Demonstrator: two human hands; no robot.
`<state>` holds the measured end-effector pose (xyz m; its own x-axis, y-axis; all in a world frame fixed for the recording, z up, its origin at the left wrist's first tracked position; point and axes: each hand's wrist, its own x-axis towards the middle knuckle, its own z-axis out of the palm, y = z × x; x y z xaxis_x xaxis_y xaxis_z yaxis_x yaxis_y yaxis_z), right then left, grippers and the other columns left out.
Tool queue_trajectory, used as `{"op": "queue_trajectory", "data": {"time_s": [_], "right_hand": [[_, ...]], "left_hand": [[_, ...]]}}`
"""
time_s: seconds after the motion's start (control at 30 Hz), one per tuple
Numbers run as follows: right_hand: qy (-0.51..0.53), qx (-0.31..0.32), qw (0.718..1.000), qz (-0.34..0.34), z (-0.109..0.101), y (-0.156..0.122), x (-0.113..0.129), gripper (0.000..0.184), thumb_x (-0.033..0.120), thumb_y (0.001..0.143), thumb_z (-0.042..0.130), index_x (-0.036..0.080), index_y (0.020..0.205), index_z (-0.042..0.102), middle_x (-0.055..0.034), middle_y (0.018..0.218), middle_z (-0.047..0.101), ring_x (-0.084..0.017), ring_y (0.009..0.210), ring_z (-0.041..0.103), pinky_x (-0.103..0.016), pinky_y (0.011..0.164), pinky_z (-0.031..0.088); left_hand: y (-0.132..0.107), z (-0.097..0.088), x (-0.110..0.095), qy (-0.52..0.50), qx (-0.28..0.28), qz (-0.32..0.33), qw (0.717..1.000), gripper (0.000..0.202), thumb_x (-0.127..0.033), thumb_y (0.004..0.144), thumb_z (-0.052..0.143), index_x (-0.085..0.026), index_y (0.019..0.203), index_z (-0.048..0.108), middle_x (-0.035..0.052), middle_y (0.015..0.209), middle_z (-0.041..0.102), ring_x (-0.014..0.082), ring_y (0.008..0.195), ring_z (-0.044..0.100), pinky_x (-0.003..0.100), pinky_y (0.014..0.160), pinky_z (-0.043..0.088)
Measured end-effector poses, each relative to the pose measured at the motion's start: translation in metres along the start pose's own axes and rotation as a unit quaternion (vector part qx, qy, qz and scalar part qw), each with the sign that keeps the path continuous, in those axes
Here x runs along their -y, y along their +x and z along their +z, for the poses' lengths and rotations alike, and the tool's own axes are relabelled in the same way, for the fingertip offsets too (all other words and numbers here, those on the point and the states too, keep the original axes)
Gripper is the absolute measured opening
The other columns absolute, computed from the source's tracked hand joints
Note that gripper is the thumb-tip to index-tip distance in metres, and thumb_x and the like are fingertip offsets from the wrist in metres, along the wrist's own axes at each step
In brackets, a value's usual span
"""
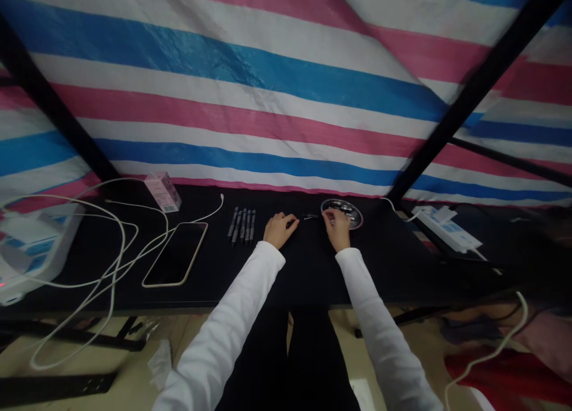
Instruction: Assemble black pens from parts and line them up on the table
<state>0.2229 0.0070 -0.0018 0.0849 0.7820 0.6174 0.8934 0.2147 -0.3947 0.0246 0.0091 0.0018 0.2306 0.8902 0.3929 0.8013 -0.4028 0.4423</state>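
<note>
My left hand (279,229) rests on the black table (308,268) with its fingers curled round a small dark piece I cannot make out. My right hand (337,227) reaches to the near edge of a round metal dish (351,208) that holds small dark parts, its fingertips pinched at the rim. A tiny dark part (309,217) lies between the two hands. Several dark pens (242,224) lie side by side just left of my left hand. Both arms wear white sleeves.
A phone (176,254) lies face up at the left among white cables (111,250). A small pink box (163,191) stands behind it. A white power strip (447,227) lies at the right. A striped tarp hangs behind the table, with black frame bars.
</note>
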Motion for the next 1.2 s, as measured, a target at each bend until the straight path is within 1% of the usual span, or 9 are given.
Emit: {"op": "queue_trajectory", "data": {"time_s": [0.07,0.13,0.33,0.53,0.7,0.8,0.93,1.07,1.2], "right_hand": [[0.019,0.030,0.998,-0.056,0.001,-0.001,0.005,0.025,0.033,0.090,0.040,0.017,0.092,0.059,-0.0062,0.090,0.065,-0.017,0.081,0.056,-0.031,0.082,0.030],[0.029,0.051,0.995,-0.084,0.002,-0.003,0.009,0.025,0.032,0.091,0.040,0.018,0.092,0.060,-0.0051,0.089,0.065,-0.017,0.082,0.056,-0.030,0.081,0.030],[0.030,0.071,0.993,-0.092,0.001,-0.004,0.012,0.025,0.031,0.091,0.039,0.018,0.092,0.060,-0.0054,0.091,0.065,-0.018,0.086,0.056,-0.030,0.082,0.031],[0.010,0.058,0.995,-0.083,0.002,-0.003,0.008,0.025,0.031,0.091,0.039,0.019,0.091,0.060,-0.0057,0.091,0.065,-0.019,0.088,0.056,-0.031,0.081,0.032],[0.011,0.068,0.991,-0.111,0.002,-0.003,0.009,0.022,0.029,0.091,0.041,0.019,0.090,0.061,-0.0044,0.090,0.065,-0.017,0.088,0.056,-0.030,0.083,0.032],[0.024,0.081,0.988,-0.127,0.002,-0.004,0.011,0.022,0.029,0.090,0.042,0.019,0.089,0.061,-0.0042,0.089,0.066,-0.017,0.088,0.057,-0.030,0.083,0.034],[0.072,0.107,0.982,-0.135,0.002,-0.004,0.015,0.023,0.032,0.090,0.042,0.019,0.090,0.061,-0.0052,0.088,0.065,-0.017,0.086,0.057,-0.030,0.082,0.039],[0.102,0.092,0.984,-0.113,0.004,-0.004,0.016,0.029,0.032,0.092,0.035,0.018,0.101,0.059,-0.0080,0.097,0.063,-0.018,0.092,0.057,-0.032,0.085,0.041],[0.052,0.089,0.987,-0.120,0.010,-0.006,0.009,0.038,0.024,0.091,0.029,0.018,0.124,0.047,-0.0108,0.113,0.059,-0.021,0.106,0.051,-0.038,0.092,0.039]], "left_hand": [[0.000,0.000,0.000,-0.001,-0.003,0.001,1.000,0.029,-0.043,0.087,0.040,-0.026,0.093,0.063,0.0027,0.078,0.053,0.0156,0.079,0.050,0.026,0.073,0.036],[0.000,0.000,0.000,-0.001,-0.001,0.003,1.000,0.029,-0.043,0.087,0.040,-0.026,0.093,0.063,0.0026,0.078,0.053,0.0155,0.078,0.050,0.026,0.073,0.036],[0.000,0.001,0.000,0.002,0.009,0.003,1.000,0.031,-0.044,0.087,0.039,-0.026,0.095,0.063,0.0032,0.080,0.053,0.0156,0.080,0.050,0.026,0.075,0.036],[0.000,-0.003,-0.001,-0.002,0.021,-0.006,1.000,0.032,-0.044,0.087,0.038,-0.027,0.097,0.063,0.0031,0.080,0.053,0.0154,0.081,0.050,0.026,0.077,0.036],[0.000,-0.002,0.000,-0.002,0.023,0.000,1.000,0.032,-0.044,0.087,0.039,-0.026,0.096,0.063,0.0031,0.081,0.053,0.0155,0.081,0.050,0.026,0.077,0.036],[0.000,0.000,0.001,-0.007,0.020,0.015,1.000,0.031,-0.044,0.087,0.039,-0.027,0.095,0.064,0.0029,0.079,0.053,0.0155,0.079,0.049,0.027,0.078,0.036],[0.000,0.001,0.001,-0.011,0.029,0.025,0.999,0.030,-0.044,0.087,0.040,-0.027,0.094,0.064,0.0027,0.078,0.052,0.0157,0.080,0.049,0.028,0.080,0.036],[0.000,0.000,0.000,-0.004,0.032,0.006,0.999,0.030,-0.043,0.087,0.040,-0.027,0.096,0.063,0.0030,0.081,0.054,0.0157,0.083,0.050,0.028,0.081,0.036],[0.001,0.001,0.002,0.020,0.003,-0.026,0.999,0.031,-0.043,0.088,0.038,-0.027,0.096,0.063,0.0041,0.083,0.055,0.0170,0.084,0.051,0.028,0.077,0.036]]}}
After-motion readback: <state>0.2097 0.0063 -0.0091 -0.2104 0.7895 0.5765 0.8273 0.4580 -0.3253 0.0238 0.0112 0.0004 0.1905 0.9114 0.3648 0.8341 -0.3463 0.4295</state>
